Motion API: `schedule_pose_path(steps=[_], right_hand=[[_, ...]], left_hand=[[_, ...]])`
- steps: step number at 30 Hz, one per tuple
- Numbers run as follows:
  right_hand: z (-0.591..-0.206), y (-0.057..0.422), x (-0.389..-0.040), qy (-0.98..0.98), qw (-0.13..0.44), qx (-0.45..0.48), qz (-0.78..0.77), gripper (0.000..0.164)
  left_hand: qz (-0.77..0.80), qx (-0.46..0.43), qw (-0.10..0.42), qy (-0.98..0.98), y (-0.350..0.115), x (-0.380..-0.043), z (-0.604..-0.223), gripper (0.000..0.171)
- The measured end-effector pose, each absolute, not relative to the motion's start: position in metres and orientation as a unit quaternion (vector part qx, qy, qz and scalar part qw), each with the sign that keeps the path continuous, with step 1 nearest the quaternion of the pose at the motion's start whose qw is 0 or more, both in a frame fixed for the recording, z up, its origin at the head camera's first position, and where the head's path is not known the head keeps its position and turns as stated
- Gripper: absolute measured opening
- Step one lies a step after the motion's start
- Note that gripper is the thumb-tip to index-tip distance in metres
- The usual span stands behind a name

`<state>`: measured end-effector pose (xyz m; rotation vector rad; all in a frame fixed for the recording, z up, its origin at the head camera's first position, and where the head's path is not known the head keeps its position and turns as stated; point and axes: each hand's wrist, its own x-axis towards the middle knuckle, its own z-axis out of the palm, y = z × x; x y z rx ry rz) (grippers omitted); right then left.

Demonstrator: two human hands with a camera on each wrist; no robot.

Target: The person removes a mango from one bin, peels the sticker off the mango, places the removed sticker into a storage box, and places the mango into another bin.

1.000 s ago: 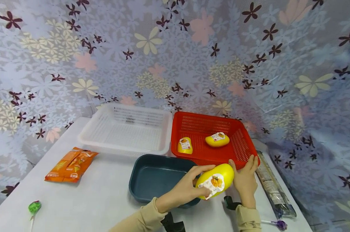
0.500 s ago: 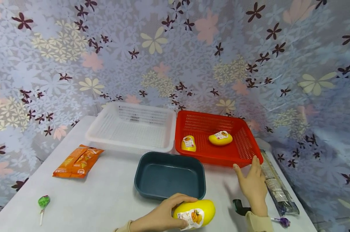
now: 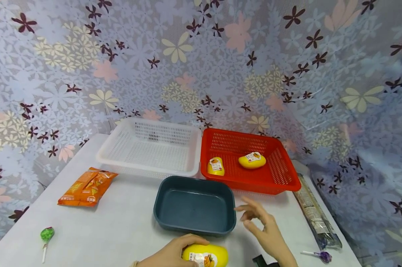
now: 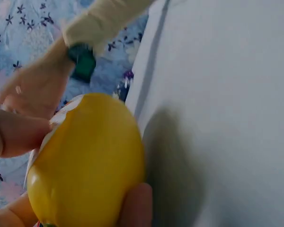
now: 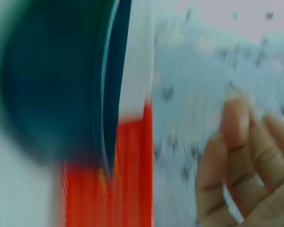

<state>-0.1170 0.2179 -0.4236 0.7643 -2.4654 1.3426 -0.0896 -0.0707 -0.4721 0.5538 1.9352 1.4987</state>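
Note:
My left hand (image 3: 174, 253) holds a yellow mango (image 3: 217, 255) with a white label, low in front of the dark teal tub (image 3: 194, 211). In the left wrist view this mango (image 4: 92, 156) sits between thumb and fingers, close over the white table with its shadow alongside. My right hand (image 3: 265, 231) is in the air just right of the tub, its fingers loosely bent and nothing in them. The right wrist view shows the same hand (image 5: 248, 184) with slightly curled fingers. Two labelled mangoes, one at the left (image 3: 215, 167) and one mid-basket (image 3: 252, 161), lie in the red basket (image 3: 251, 185).
Left of the red basket stands a white basket (image 3: 154, 152). An orange snack bag (image 3: 87, 187) and a green lollipop (image 3: 47, 234) lie on the left. Along the right edge are a long, clear-ended package (image 3: 315, 213) and a purple lollipop (image 3: 325, 256). Flowered cloth (image 3: 201, 66) hangs behind.
The left hand has drawn the mango from near the red basket back toward me and leftward. The right hand has come off that basket's front corner and moved left toward the tub.

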Motion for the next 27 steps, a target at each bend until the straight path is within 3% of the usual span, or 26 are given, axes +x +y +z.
schedule_pose_path(steps=[3,6,9,13,17,22,27], right_hand=[[-0.434,0.209,-0.101,-0.742,-0.018,0.347,0.573,0.046],[-0.45,0.204,-0.088,-0.684,-0.133,0.317,0.644,0.038],[-0.469,0.202,-0.079,-0.666,-0.197,0.248,0.676,0.037],[-0.485,0.195,-0.077,-0.681,-0.246,0.173,0.668,0.044],[-0.491,0.182,-0.079,-0.677,-0.273,0.177,0.66,0.055],[-0.495,0.166,-0.085,-0.69,-0.253,0.248,0.631,0.062],[-0.493,0.155,-0.091,-0.713,-0.269,0.236,0.603,0.063]], left_hand=[[0.545,0.213,0.302,0.753,-0.073,-0.091,-0.471,0.043],[0.52,0.201,0.3,0.774,-0.074,-0.092,-0.468,0.042],[0.503,0.197,0.297,0.787,-0.075,-0.093,-0.467,0.042],[0.521,0.215,0.303,0.769,-0.075,-0.094,-0.47,0.043],[0.541,0.227,0.314,0.747,-0.078,-0.094,-0.475,0.045],[0.511,0.253,0.252,0.782,-0.089,-0.097,-0.479,0.042],[0.502,0.27,0.193,0.798,-0.098,-0.098,-0.476,0.038]])
